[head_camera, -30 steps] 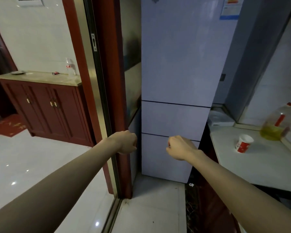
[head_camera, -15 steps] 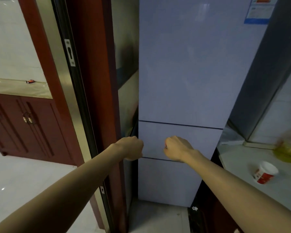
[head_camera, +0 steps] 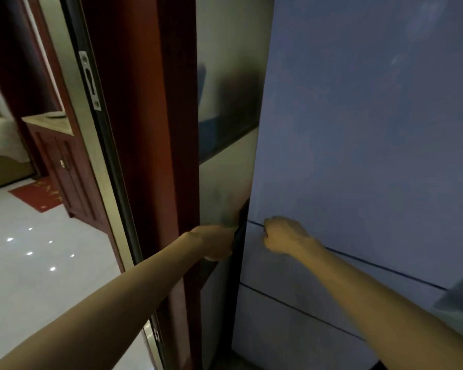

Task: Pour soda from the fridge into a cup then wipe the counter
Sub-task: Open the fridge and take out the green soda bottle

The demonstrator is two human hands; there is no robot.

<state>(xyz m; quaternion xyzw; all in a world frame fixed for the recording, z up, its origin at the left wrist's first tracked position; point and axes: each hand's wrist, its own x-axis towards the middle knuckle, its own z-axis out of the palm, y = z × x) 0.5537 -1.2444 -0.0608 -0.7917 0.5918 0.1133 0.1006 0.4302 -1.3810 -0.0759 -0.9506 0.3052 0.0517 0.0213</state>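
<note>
Fridge (head_camera: 358, 129): left hand (head_camera: 214, 243) curled at door edge; right hand (head_camera: 283, 236) fisted against front seam.

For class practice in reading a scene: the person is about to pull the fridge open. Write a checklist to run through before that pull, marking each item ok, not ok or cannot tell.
1. Left hand at the fridge's left edge: ok, fingers reach into the dark gap there.
2. Firm grip on the door: cannot tell, fingertips hidden.
3. Right hand clear of the door's swing: not ok, fist against the front at the upper seam.
4. Door frame leaves swing room: cannot tell.
5. Fridge shut now: ok.
6. Cup in view: not ok.
</note>
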